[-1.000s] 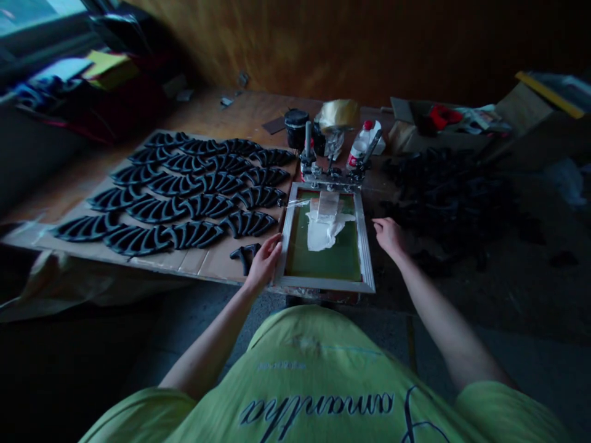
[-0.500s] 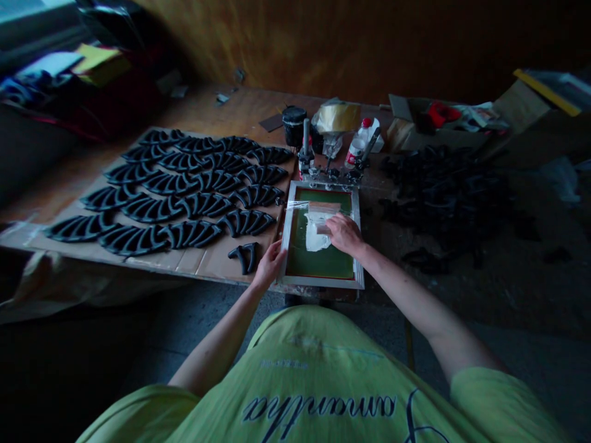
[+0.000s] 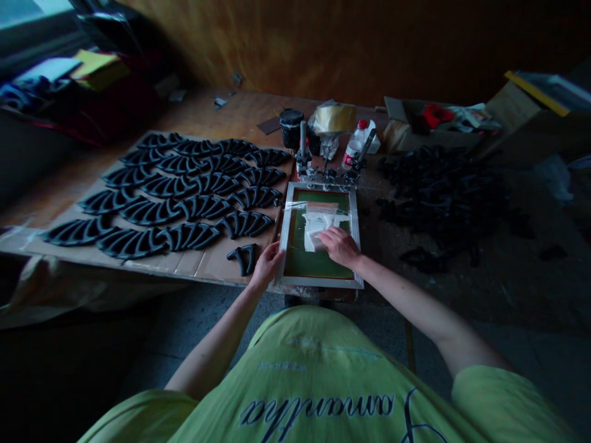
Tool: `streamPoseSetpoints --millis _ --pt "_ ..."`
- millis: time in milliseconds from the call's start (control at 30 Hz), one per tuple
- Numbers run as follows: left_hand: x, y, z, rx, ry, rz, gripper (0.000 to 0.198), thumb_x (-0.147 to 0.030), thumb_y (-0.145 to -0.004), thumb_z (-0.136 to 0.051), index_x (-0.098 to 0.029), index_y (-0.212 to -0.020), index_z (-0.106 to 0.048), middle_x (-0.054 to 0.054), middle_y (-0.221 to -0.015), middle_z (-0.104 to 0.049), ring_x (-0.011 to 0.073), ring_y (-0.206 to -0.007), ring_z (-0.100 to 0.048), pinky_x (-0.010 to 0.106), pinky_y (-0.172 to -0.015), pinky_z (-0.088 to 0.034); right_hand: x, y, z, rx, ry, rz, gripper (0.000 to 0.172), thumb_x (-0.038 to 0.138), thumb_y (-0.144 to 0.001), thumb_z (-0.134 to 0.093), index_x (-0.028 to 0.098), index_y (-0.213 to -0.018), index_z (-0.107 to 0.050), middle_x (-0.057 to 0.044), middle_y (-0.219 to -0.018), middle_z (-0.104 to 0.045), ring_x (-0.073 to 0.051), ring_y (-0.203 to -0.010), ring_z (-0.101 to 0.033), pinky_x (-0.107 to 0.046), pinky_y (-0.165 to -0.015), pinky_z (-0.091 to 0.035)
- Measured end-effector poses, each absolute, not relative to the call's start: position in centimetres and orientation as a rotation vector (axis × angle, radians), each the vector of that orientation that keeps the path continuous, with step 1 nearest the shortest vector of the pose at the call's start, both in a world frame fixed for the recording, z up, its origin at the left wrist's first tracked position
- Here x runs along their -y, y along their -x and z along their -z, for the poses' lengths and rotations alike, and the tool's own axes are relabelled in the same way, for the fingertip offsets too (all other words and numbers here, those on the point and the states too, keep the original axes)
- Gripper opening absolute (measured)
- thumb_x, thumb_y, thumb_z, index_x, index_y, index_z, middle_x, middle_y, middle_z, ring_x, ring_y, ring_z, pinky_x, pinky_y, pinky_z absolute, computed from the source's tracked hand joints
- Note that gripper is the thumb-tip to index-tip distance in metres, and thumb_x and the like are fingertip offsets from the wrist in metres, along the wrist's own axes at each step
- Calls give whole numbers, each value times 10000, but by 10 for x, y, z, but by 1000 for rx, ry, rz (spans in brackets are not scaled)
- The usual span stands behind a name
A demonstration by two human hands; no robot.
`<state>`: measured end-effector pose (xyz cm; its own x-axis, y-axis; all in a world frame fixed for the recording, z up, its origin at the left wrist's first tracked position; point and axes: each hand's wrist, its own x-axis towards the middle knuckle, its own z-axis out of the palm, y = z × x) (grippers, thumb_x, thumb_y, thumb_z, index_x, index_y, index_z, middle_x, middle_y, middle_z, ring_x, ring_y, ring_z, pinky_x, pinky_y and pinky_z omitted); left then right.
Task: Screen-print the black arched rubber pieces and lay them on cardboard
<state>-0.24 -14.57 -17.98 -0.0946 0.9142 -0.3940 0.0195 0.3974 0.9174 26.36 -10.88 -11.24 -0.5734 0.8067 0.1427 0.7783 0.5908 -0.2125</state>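
The flat silver metal frame (image 3: pixel 322 282) with a green sheet (image 3: pixel 308 264) inside lies at the edge of the brown wooden bench (image 3: pixel 256 103). The left hand (image 3: pixel 268 264) has its fingers on the frame's left side; I cannot tell if they grip it. Over the white, smeary patch (image 3: pixel 320 219), the right hand (image 3: pixel 342 247) has its fingers bent close together, pinching a small, pale block (image 3: pixel 316 239).
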Motion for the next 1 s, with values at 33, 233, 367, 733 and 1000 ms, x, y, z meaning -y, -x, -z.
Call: streamPoseSetpoints --millis 33,233,367,733,1000 --pt "146 2 180 -1451 -881 -946 673 -529 -715 -748 -164 -1272 -642 54 -868 -721 186 -769 -679 249 -645 -527 115 -265 117 2615 1283 -194 313 66 -894 -475 155 -1064 -721 -123 -1046 -713 -248 -984 -568 -373 -846 -401" --pt "147 2 172 -1424 -875 -920 728 -550 -718 -749 -159 -1314 -605 43 -840 -706 167 -734 -660 235 -622 -504 99 -265 101 2544 1338 -274 197 252 -917 -625 207 -1084 -719 -70 -1008 -732 -235 -975 -623 -352 -853 -441" --pt "149 2 136 -1361 -848 -966 802 -547 -706 -769 -204 -1396 -544 10 -780 -696 161 -670 -642 244 -598 -491 48 -260 73 2296 1483 -240 545 273 -871 -712 256 -1395 -562 -66 -1160 -706 -235 -1015 -631 -356 -887 -476" --pt "60 -31 -7 -1195 -1179 -1552 506 -643 -956 -408 -212 -1096 -635 48 -902 -707 182 -859 -697 283 -697 -560 41 -365 114 1706 1913 -422 266 372 -947 -576 127 -974 -676 -67 -835 -675 -176 -775 -596 -325 -764 -482" --pt "73 -45 26 -1173 -978 -1385 522 -669 -908 -494 -231 -1180 -575 79 -987 -744 197 -874 -708 310 -707 -569 96 -277 156 2290 1905 -304 197 340 -964 -574 153 -971 -634 -154 -998 -686 -269 -1001 -600 -358 -843 -447"
